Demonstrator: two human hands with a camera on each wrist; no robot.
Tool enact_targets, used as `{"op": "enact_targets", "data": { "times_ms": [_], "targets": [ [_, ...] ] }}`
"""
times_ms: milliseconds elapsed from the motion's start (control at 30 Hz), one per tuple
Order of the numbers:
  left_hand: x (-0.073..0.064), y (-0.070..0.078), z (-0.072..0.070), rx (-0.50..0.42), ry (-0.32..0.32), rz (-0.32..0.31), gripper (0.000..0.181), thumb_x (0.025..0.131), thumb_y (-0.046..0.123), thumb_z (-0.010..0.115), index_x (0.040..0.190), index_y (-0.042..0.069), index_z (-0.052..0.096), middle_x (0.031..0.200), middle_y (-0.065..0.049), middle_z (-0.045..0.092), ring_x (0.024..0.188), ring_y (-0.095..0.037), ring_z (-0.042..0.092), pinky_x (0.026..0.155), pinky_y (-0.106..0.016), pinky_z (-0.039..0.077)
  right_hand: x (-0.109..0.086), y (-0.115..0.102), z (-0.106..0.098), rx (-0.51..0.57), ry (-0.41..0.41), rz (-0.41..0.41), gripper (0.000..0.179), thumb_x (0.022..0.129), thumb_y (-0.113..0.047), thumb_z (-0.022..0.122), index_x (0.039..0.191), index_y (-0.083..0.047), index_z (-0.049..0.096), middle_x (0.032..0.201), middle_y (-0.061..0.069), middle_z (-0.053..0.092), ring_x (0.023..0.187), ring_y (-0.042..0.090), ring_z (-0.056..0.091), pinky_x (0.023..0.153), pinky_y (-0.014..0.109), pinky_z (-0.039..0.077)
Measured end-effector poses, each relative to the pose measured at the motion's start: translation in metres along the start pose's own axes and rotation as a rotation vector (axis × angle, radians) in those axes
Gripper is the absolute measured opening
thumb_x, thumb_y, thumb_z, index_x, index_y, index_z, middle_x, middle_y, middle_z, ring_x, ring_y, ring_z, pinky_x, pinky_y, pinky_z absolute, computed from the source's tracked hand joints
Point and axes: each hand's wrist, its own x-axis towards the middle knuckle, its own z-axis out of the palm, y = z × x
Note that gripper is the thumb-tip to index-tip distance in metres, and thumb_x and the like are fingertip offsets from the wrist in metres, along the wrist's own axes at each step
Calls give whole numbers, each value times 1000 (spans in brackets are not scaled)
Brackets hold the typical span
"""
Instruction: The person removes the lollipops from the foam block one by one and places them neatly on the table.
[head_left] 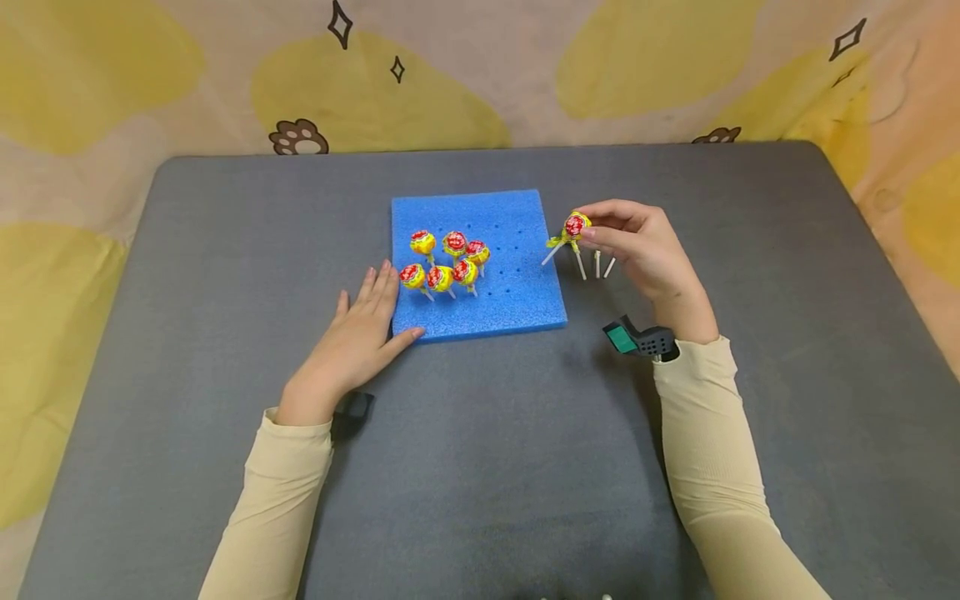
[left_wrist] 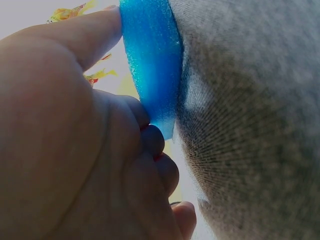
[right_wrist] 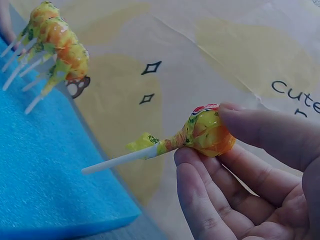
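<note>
A yellow lollipop [head_left: 576, 225] with a red-and-white label is pinched between the thumb and fingers of my right hand [head_left: 637, 250], just off the right edge of a blue foam board [head_left: 521, 304]. Its white stick [right_wrist: 117, 162] points toward the board in the right wrist view. Several matching lollipops [head_left: 454, 243] stand upright by their sticks in the left part of the board. My left hand [head_left: 356, 333] rests against the board's left side, fingers extended, the thumb at its front edge. Close up, the left thumb [left_wrist: 85, 37] touches the foam's side [left_wrist: 155, 65].
Small dark holes [head_left: 510, 258] dot the right part of the board. White sticks [head_left: 597, 264] show below my right hand, their upper ends hidden by it. The board lies on a grey table [head_left: 480, 467], with a patterned yellow-and-pink cloth [head_left: 525, 75] behind.
</note>
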Motion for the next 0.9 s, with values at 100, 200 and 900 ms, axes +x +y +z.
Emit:
{"op": "enact_targets", "data": {
  "times_ms": [100,200,900],
  "targets": [
    [0,0,0,1,1,1,86,95,46,48,149,0,0,156,-13,-6,143,-27,-10,109,-58,-3,0,-1,-4,29,15,-8,19,85,12,59,96,3,71,92,11,69,81,19,66,77,27,53],
    [0,1,0,3,2,4,85,95,46,48,149,0,1,156,-14,-6,143,-28,-9,109,-59,-2,0,-2,-8,68,30,-21,21,86,14,56,96,4,71,92,12,69,81,20,67,77,28,53],
    [1,1,-2,1,-10,8,85,95,45,48,149,-1,0,156,-14,-6,143,-28,-10,108,-60,-2,-3,-7,-34,241,206,-27,13,84,11,61,93,10,70,88,15,69,79,22,66,78,28,53]
  ]
}}
